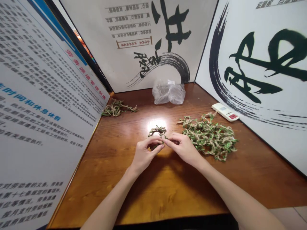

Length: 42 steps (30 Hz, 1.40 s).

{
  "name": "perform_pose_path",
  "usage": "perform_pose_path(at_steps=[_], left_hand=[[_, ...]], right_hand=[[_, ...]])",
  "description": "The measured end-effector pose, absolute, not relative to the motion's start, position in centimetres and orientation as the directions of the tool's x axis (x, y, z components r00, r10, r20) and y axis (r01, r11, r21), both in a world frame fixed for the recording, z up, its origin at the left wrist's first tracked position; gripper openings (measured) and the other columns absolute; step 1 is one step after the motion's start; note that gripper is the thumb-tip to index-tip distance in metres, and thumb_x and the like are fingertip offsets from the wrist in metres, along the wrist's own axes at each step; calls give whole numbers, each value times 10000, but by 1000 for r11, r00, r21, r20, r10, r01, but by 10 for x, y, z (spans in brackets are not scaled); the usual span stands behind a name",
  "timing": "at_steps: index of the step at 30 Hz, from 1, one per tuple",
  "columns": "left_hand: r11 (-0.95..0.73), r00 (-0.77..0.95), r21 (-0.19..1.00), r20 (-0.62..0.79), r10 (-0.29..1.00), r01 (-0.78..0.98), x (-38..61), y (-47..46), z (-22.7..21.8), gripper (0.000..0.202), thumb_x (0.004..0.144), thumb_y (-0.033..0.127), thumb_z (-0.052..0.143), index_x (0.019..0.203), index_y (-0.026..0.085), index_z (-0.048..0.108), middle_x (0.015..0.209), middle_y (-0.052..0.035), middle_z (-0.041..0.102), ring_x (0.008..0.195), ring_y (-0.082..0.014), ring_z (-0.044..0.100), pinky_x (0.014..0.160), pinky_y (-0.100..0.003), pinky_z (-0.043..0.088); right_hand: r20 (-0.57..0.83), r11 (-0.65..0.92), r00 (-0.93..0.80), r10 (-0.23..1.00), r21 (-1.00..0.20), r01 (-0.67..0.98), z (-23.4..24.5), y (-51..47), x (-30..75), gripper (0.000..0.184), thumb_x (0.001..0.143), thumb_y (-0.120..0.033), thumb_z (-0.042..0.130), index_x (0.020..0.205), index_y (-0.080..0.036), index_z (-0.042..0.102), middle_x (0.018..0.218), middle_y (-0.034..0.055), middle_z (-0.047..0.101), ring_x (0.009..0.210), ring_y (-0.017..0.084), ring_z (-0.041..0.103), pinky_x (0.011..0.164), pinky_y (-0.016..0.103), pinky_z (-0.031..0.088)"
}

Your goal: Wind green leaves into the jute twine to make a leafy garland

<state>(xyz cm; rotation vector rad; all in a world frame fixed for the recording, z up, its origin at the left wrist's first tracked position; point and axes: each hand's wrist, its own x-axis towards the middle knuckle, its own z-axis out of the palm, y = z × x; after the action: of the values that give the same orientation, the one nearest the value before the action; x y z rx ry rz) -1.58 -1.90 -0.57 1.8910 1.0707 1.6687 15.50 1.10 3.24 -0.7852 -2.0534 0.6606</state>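
Note:
Close together over the middle of the table, my left hand (146,150) and my right hand (183,145) pinch a short piece of leafy twine (157,130), tan cord with small green leaves. It curves up in a loop beyond my fingertips. A small pale bit shows between the two hands; I cannot make out what it is. My fingers hide the lower part of the twine. To the right of my right hand lies a large tangled heap of the same leafy twine (211,135).
A smaller bundle of leafy twine (117,108) lies at the table's back left. A clear plastic bag (168,92) sits at the back, and a white remote control (225,111) lies by the right panel. Printed panels (153,70) wall in the wooden table (100,188).

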Motion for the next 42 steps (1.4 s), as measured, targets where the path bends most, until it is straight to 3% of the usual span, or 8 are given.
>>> perform_pose_path(at_steps=[5, 15, 19, 24, 28, 32, 38, 42], left_hand=[[-667, 46, 669, 694, 718, 327, -21, -18, -5, 291, 747, 234, 749, 964, 176, 565, 821, -3, 682, 720, -107, 650, 645, -179, 490], [-661, 14, 437, 829, 560, 610, -31, -15, -3, 107, 802, 263, 694, 880, 190, 689, 922, -59, 653, 889, -173, 608, 810, -284, 477], [-659, 8, 521, 781, 624, 542, -28, -17, -5, 108, 817, 287, 676, 887, 213, 711, 843, -40, 699, 799, -169, 628, 765, -286, 480], [-579, -37, 736, 629, 776, 352, -23, -19, -4, 179, 791, 174, 626, 946, 170, 715, 946, -59, 720, 875, -174, 660, 837, -289, 514], [-507, -46, 843, 522, 852, 178, -19, -21, 0, 271, 783, 250, 654, 1028, 140, 687, 1072, -93, 698, 963, -187, 662, 889, -303, 524], [-471, -124, 879, 476, 870, 70, -17, -20, 1, 305, 725, 305, 735, 964, 125, 672, 1001, -95, 711, 896, -187, 678, 829, -302, 555], [-446, -142, 895, 440, 887, -15, -16, -18, 0, 277, 743, 320, 724, 945, 138, 672, 1004, -84, 708, 937, -190, 671, 888, -326, 539], [-464, -169, 886, 458, 873, 2, -17, -17, -2, 227, 743, 315, 713, 879, 147, 643, 906, -56, 693, 861, -168, 659, 814, -289, 544]], right_hand=[[498, 642, -466, 732, -732, 226, 30, 14, 155, 200, 875, -284, 572, 796, -158, 706, 785, 36, 652, 725, 139, 555, 668, 261, 394], [524, 764, -608, 596, -604, 229, 35, 10, 159, 210, 909, -207, 511, 860, -179, 713, 878, 49, 656, 880, 166, 601, 808, 286, 445], [498, 770, -621, 605, -566, 295, 34, 11, 159, 220, 910, -222, 514, 828, -178, 713, 825, 49, 651, 818, 165, 594, 762, 286, 446], [492, 740, -568, 660, -558, 376, 34, 12, 157, 197, 876, -184, 556, 764, -168, 717, 706, 22, 627, 654, 128, 540, 631, 249, 386], [489, 691, -497, 717, -596, 409, 33, 13, 157, 180, 861, -203, 589, 763, -151, 731, 692, 26, 631, 627, 125, 521, 617, 252, 369], [470, 651, -466, 750, -648, 395, 31, 13, 156, 158, 844, -229, 612, 836, -151, 749, 760, 41, 676, 651, 132, 538, 629, 259, 379], [420, 586, -487, 765, -767, 259, 26, 15, 154, 172, 827, -233, 604, 894, -159, 745, 852, 54, 706, 755, 159, 603, 702, 278, 429], [385, 544, -512, 768, -813, 206, 20, 18, 151, 207, 827, -248, 591, 946, -143, 724, 944, 72, 704, 856, 178, 624, 788, 302, 451]])
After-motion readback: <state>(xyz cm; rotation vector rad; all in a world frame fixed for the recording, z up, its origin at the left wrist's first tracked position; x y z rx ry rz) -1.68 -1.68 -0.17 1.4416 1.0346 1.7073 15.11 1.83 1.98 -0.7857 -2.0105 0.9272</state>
